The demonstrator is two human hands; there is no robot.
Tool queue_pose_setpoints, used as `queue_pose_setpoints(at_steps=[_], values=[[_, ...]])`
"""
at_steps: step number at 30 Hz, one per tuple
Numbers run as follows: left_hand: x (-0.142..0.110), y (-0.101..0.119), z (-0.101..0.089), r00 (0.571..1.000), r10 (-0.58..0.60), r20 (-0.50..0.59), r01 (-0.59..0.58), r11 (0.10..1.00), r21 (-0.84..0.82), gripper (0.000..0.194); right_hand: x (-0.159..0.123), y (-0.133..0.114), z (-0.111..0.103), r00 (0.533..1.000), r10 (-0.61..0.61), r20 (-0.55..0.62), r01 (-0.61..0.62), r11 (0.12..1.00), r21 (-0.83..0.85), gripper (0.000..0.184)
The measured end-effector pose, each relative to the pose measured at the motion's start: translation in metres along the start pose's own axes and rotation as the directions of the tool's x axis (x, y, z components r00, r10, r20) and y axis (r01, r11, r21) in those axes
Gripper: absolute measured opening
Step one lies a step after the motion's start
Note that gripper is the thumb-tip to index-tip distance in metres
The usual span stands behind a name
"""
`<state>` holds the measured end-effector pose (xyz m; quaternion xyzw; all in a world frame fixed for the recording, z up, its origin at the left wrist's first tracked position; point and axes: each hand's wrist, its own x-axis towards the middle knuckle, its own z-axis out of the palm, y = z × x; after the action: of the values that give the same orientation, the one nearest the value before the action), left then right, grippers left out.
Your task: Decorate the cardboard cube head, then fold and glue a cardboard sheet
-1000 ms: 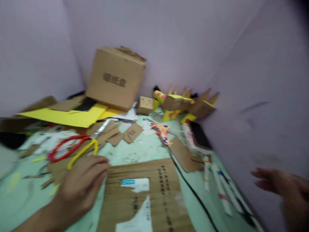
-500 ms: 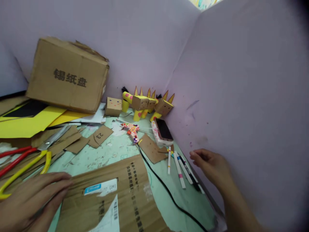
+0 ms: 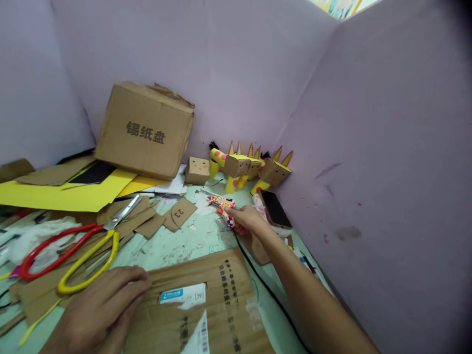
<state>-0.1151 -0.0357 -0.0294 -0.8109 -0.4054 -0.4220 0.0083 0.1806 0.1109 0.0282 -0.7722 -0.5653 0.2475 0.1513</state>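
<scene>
My left hand (image 3: 101,309) lies flat along the left edge of a brown cardboard sheet (image 3: 155,322), fingers stretched out. Labels and printed characters show on the sheet. Farther off, my right hand (image 3: 250,219) has its thumb and fingers around the handle of a colourful patterned hot glue gun (image 3: 223,201). Its nozzle points left, and a black cord (image 3: 265,287) runs from it toward me past the sheet. The fingertips are partly hidden. Scissors (image 3: 112,223) with one red and one yellow handle rest on cardboard scraps beyond my left hand.
A large cardboard box (image 3: 147,132) leans at the back on yellow paper (image 3: 70,196). Yellow giraffe-like figures (image 3: 238,167) and a small cardboard block (image 3: 197,172) stand near the wall. A phone (image 3: 275,209) and markers (image 3: 309,263) lie by the right wall.
My right hand has moved left and forward from beside the markers and closed around the glue gun. The view has turned left. My left hand remains on the cardboard sheet.
</scene>
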Motion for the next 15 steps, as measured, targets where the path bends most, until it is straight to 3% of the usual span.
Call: queue_pose_setpoints(at_steps=[4,8,11,15], values=[[0.005,0.004,-0.003,0.995,0.081,0.064,-0.083,0.996,0.016,0.025,0.007,-0.011,0.010,0.996,0.001,-0.093,-0.010,0.996,-0.091,0.035],[0.012,0.008,-0.007,0.964,0.161,0.210,-0.167,0.986,0.013,0.025,0.012,-0.013,0.014,0.998,0.049,-0.032,-0.051,0.998,-0.049,0.027],[0.015,0.012,-0.007,0.932,0.116,0.343,-0.125,0.992,0.003,0.023,0.011,-0.014,0.013,0.997,0.079,0.011,-0.079,0.994,0.070,0.025],[0.013,0.018,-0.006,0.935,0.002,0.355,0.004,1.000,-0.016,0.023,-0.018,-0.021,-0.002,0.999,0.025,-0.028,-0.015,0.956,0.293,0.013]])
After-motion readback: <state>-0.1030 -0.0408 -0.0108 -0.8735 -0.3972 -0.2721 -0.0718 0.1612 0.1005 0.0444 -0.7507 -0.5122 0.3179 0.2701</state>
